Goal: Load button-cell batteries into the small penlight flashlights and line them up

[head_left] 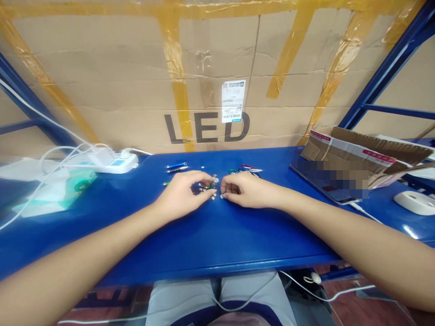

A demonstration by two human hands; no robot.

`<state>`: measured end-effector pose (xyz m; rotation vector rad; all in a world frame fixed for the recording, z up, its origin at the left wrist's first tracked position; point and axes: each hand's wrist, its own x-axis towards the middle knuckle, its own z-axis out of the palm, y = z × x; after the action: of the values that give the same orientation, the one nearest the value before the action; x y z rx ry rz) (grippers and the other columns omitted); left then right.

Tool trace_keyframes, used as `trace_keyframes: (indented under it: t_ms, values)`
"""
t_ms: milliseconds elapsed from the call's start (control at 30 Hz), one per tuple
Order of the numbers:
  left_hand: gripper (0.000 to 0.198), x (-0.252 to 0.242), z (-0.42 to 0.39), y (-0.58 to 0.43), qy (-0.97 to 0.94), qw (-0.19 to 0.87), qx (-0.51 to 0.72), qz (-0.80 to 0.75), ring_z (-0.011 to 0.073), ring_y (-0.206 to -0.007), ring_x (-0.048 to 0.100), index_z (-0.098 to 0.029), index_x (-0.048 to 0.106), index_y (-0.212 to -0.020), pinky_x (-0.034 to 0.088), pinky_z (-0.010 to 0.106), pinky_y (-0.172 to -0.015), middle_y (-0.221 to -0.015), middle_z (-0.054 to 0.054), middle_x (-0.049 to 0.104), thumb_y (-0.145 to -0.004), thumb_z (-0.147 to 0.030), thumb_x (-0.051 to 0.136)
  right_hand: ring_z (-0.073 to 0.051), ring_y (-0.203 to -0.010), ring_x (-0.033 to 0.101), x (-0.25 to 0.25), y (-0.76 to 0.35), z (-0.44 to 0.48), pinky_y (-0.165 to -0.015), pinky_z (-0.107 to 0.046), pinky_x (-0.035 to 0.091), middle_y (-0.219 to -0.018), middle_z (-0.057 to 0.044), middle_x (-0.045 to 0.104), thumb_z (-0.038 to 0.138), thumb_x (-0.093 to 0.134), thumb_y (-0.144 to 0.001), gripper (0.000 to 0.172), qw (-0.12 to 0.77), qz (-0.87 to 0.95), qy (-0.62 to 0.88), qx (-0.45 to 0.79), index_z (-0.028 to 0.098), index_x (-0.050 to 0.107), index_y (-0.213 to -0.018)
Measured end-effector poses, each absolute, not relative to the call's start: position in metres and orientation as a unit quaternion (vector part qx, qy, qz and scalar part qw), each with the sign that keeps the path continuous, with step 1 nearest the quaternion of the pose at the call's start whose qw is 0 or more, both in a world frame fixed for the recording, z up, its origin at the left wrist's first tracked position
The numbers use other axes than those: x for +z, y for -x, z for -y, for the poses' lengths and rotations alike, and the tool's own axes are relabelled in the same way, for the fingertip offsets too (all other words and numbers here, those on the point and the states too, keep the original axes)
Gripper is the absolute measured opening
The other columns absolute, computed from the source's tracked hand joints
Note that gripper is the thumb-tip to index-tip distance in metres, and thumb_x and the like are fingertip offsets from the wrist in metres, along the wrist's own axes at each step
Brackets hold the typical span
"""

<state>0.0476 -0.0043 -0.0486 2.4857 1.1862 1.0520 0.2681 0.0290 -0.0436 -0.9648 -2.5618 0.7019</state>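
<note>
The heap of small metal discs (215, 180) lies nearest the left hand (183, 192), its thumb and fingers parted, and just left of the right hand (243, 188), whose curled fingers cannot be confirmed as pinching anything.

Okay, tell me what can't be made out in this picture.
All in the head view:
- Small round pieces: too small to count; the left hand may cover some.
- Colored items beyond the right hand: partly hidden by it, shapes unclear.
- Dark flat device: pixelation masks part.
- White label: print too small and blurred.
</note>
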Motion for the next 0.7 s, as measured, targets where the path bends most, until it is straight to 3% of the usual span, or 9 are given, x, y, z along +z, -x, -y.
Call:
trace_keyframes:
  t_ms: [267, 367, 700]
  values:
    - [0.015, -0.0487, 0.0045, -0.0475, -0.840, 0.104, 0.342, -0.407, 0.0194, -0.085, 0.070, -0.019, 0.073, -0.095, 0.057, 0.032, -0.082, -0.095, 0.005, 0.076, -0.084, -0.029, 0.072, -0.014, -0.069, 0.063, -0.0395, -0.2678, -0.0302, -0.067, -0.027, 0.051, -0.076, -0.003, 0.069, 0.019, 0.060, -0.080, 0.003, 0.270, 0.825, 0.339, 0.362, 0.017, 0.062, -0.082]
    - [0.016, -0.0489, 0.0045, -0.0470, -0.841, 0.098, 0.339, -0.411, 0.0204, -0.087, 0.070, -0.020, 0.074, -0.095, 0.057, 0.034, -0.083, -0.096, 0.005, 0.077, -0.083, -0.030, 0.072, -0.013, -0.068, 0.061, -0.0370, -0.2688, -0.0306, -0.066, -0.027, 0.050, -0.077, -0.003, 0.068, 0.021, 0.060, -0.081, 0.004, 0.291, 0.823, 0.355, 0.335, 0.017, 0.063, -0.081]
    - [0.015, -0.0502, 0.0040, -0.0466, -0.844, 0.090, 0.336, -0.409, 0.0205, -0.087, 0.070, -0.019, 0.073, -0.096, 0.056, 0.034, -0.083, -0.095, 0.005, 0.077, -0.083, -0.028, 0.072, -0.013, -0.061, 0.057, -0.0405, -0.2716, -0.0305, -0.058, -0.024, 0.041, -0.070, 0.001, 0.063, 0.006, 0.059, -0.076, 0.020, 0.124, 0.895, 0.359, 0.235, 0.018, 0.064, -0.093]
